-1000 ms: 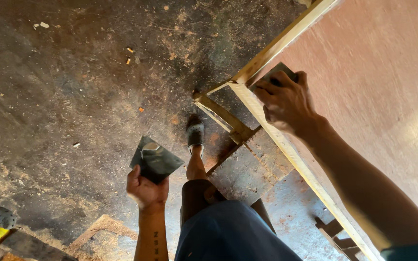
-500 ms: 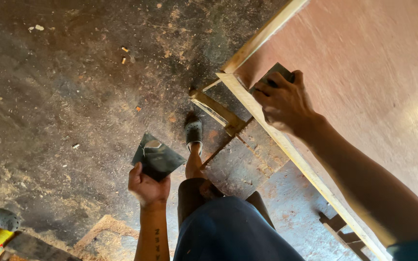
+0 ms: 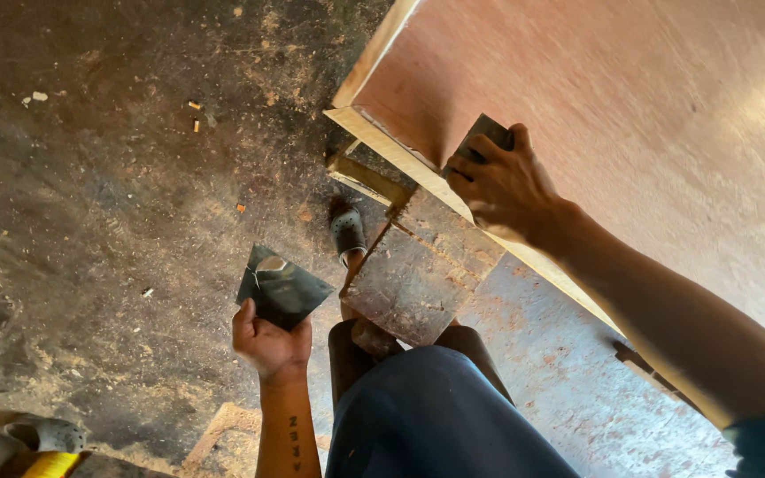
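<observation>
1. The work looks to be in mid-course: the right hand (image 3: 499, 188) presses a dark flat scraper blade (image 3: 480, 137) against the pinkish plywood panel (image 3: 630, 115), close to its corner and pale edge strip (image 3: 400, 164). The panel shows no clear line between worked and unworked surface, so how much is left cannot be judged.
2. Right hand: fingers curled tight over the blade, clamped on it, with the panel directly under and beyond the knuckles.
3. Left hand (image 3: 267, 341): closed around the lower corner of a dark flat plate (image 3: 281, 288), which carries a pale smear and sticks up above the hand, well apart from the panel, over the dusty floor (image 3: 90, 195).
</observation>
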